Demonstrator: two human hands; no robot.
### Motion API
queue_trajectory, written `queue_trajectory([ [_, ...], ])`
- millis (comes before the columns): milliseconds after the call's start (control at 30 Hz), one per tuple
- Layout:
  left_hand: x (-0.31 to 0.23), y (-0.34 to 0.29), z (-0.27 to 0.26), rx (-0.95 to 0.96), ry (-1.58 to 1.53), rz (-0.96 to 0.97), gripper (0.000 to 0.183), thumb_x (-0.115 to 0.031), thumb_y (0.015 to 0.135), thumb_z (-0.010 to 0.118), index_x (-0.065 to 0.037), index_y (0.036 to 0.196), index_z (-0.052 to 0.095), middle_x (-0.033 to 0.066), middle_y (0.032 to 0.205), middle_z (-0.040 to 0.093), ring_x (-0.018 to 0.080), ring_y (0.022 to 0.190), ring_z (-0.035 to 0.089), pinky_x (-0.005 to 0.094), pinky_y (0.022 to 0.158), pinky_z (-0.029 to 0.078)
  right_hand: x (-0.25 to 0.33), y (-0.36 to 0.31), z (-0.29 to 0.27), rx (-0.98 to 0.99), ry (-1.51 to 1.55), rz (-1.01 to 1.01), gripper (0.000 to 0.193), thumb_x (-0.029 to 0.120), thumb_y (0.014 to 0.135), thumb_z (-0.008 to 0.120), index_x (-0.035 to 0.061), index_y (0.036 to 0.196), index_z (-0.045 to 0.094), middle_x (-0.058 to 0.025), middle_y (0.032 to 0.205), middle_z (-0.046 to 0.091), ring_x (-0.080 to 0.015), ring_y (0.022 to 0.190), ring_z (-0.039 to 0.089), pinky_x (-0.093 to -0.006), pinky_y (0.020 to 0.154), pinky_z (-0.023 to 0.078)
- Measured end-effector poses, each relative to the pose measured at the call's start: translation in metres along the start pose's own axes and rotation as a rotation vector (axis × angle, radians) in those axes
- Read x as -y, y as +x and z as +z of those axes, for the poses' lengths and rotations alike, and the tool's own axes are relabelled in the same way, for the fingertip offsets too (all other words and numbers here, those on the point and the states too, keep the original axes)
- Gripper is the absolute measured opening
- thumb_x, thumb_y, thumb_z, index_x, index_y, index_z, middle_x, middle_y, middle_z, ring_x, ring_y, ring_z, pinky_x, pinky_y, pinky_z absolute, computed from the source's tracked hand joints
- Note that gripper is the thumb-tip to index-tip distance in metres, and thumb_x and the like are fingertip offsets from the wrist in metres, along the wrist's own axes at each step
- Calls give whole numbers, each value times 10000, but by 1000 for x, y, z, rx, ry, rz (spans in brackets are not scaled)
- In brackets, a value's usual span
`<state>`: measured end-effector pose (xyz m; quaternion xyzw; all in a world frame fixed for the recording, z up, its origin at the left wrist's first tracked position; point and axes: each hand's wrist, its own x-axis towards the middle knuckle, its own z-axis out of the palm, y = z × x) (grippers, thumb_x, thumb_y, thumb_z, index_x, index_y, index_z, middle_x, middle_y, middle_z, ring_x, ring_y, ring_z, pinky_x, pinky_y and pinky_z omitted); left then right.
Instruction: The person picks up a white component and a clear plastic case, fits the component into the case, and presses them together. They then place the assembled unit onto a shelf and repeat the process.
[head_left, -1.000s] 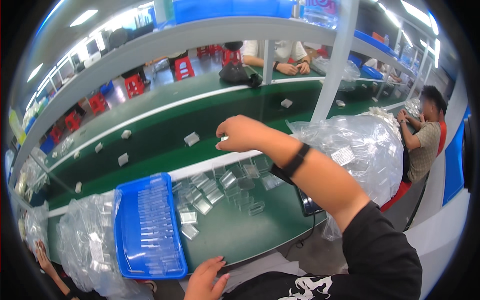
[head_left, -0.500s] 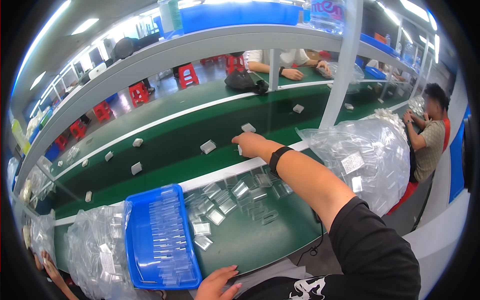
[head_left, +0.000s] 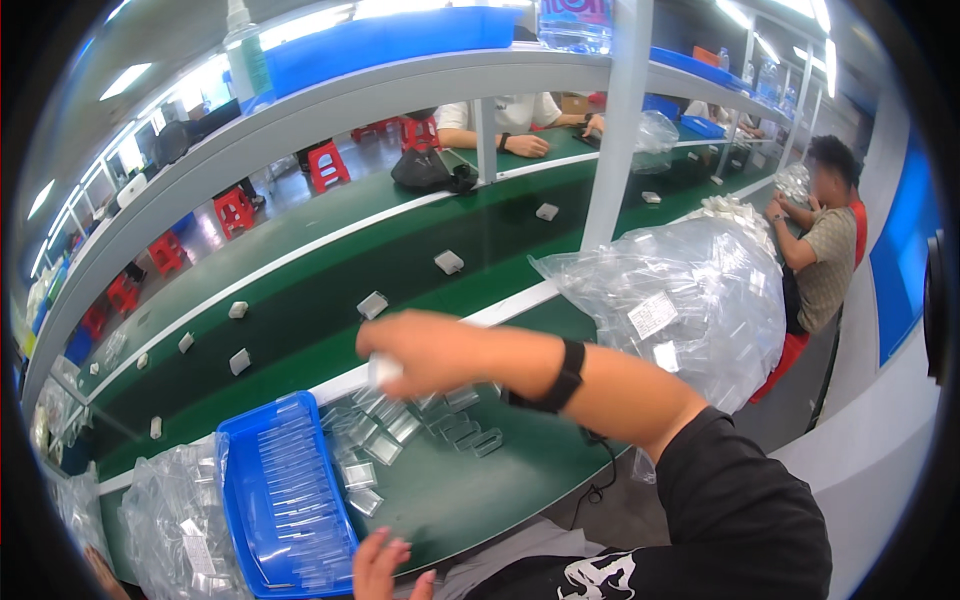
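My right hand [head_left: 415, 350] is closed around a small white block [head_left: 385, 371], above the near edge of the green conveyor belt [head_left: 300, 330]; motion blurs both the hand and the block. Below it, clear plastic cases [head_left: 382, 446] lie scattered on the green worktable [head_left: 430, 520]. My left hand [head_left: 378, 568] is at the table's front edge, empty, its fingers apart. Close to it stands a blue tray [head_left: 243, 505] with rows of clear plastic pieces [head_left: 300, 490].
White blocks [head_left: 448, 262] are spaced along the belt. Large bags of clear plastic pieces [head_left: 690, 300] flank my place on both sides. A grey shelf [head_left: 400, 85] with an upright post [head_left: 617, 140] spans overhead. Co-workers sit across the belt and at the right [head_left: 825, 260].
My right hand has drawn back from over the belt toward me and to the left, with the white block in it. My left hand has shifted slightly; the view has turned right.
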<state>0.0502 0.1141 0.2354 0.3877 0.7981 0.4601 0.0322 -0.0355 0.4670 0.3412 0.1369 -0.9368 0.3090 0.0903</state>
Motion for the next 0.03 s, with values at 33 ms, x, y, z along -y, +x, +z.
queue_trajectory([
  [33, 1, 2, -2, 2, 2, -4, 585, -126, 873, 808, -64, 1411, 588, 191, 1552, 490, 382, 1250, 625, 457, 1049, 512, 1, -2, 0, 1, 5, 0, 477, 206, 803, 750, 7, 1216, 621, -236, 1156, 677, -424, 1104, 645, -481, 953, 518],
])
